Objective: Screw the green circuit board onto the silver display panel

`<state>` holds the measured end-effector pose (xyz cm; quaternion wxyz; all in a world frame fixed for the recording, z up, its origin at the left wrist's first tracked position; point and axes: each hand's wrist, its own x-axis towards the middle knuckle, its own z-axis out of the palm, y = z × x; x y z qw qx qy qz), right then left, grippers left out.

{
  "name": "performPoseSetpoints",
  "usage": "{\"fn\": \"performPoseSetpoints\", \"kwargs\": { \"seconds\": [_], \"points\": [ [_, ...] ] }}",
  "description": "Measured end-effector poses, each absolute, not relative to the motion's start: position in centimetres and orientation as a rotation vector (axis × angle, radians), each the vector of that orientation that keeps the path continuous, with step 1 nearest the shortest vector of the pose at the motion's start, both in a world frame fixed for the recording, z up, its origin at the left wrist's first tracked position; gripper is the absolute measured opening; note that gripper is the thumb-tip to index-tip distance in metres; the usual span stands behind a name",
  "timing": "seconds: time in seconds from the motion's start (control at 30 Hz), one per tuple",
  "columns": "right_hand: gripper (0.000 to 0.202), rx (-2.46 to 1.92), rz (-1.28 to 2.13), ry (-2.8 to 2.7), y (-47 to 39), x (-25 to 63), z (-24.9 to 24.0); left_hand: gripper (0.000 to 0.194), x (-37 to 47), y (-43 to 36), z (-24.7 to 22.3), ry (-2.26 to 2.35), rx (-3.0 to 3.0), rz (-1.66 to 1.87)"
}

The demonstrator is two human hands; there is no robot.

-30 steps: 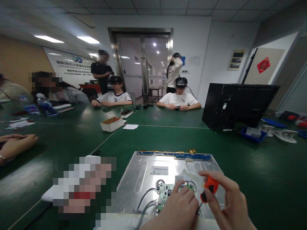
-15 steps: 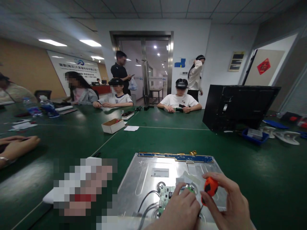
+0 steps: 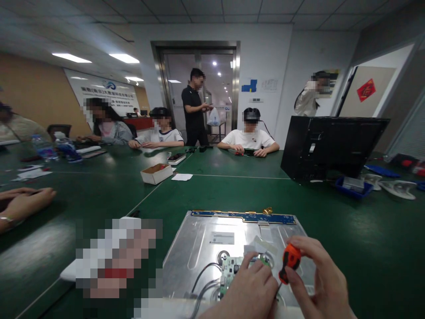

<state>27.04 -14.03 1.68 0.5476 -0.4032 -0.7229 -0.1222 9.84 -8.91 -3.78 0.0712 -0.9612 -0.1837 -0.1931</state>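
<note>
In front of me lies a flat silver metal panel [image 3: 199, 248] with a blue circuit strip [image 3: 232, 217] along its far edge. A green circuit board [image 3: 227, 268] sits on it, with black cables [image 3: 202, 279] running off its left side. My left hand [image 3: 252, 283] lies over the board with bent fingers closed on it, hiding much of it. Beside it, my right hand [image 3: 320, 274] pinches the orange and black handle of a screwdriver [image 3: 290, 261] between thumb and fingers. The shaft slants down next to my left hand; its tip is hidden.
Left of the panel is a blurred-out white and pinkish item [image 3: 113, 257]. An open cardboard box [image 3: 156, 173] and a paper slip [image 3: 182, 177] lie further back. A black monitor [image 3: 332, 148] and a blue tray [image 3: 353, 188] stand at right. Co-workers sit around the table.
My right thumb and fingers have shifted on the screwdriver handle, which has turned slightly. My left hand stays put. Two standing people in the background have moved to the right.
</note>
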Motion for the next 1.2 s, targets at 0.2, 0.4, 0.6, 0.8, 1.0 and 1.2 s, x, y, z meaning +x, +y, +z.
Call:
{"fn": "performPoseSetpoints", "kwargs": {
  "seconds": [0.2,0.4,0.6,0.8,1.0,1.2],
  "points": [
    [0.030,-0.900,-0.354,-1.707,-13.9,26.4,2.8,0.017,9.8,-9.0,-3.9,-0.568,-2.919,-0.592],
    [0.033,-0.936,-0.327,-1.772,-14.0,26.5,3.1,0.015,10.1,-8.8,-3.8,-0.590,-2.931,-0.530],
    [0.034,-0.938,-0.341,-1.718,-13.8,27.1,2.1,0.015,9.8,-9.0,-3.3,-0.597,-2.971,-0.488],
    [0.033,-0.956,-0.357,-1.755,-13.9,26.6,3.2,0.025,9.6,-9.3,-3.0,-0.627,-3.035,-0.445],
    [0.032,-0.960,-0.311,-1.758,-14.1,26.7,3.1,0.019,9.3,-9.6,-2.5,-0.671,-3.095,-0.429],
    [0.034,-0.966,-0.380,-1.753,-14.1,26.6,3.1,0.025,9.2,-9.7,-2.4,-0.707,-3.143,-0.436]
  ]
}}
